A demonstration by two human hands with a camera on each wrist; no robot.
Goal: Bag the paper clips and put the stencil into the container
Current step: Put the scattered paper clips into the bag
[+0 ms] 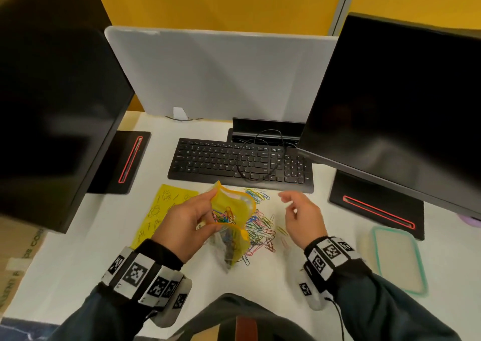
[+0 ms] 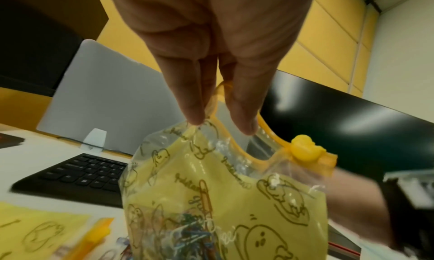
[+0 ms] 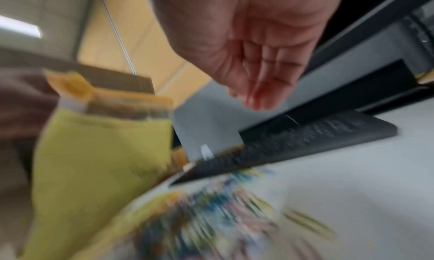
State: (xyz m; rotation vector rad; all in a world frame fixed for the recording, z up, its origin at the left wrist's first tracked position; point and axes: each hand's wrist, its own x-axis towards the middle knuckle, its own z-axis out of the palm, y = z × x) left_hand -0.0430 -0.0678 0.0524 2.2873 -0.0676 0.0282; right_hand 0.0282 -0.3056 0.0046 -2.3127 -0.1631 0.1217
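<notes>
Left hand (image 1: 186, 225) grip pinches bag (image 1: 231, 218) rim.

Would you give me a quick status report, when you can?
Left hand holds bag open; right hand empty. Many paper clips loose on desk. Stencil not yet in container.

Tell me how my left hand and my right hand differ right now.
The left hand grips the yellow zip bag by its open rim, lifted over the desk; the right hand holds nothing that shows. The left hand's fingers pinch the bag's edge, while the right hand's fingers hang loosely curled above the loose paper clips. Both wear black wristbands with square markers.
</notes>
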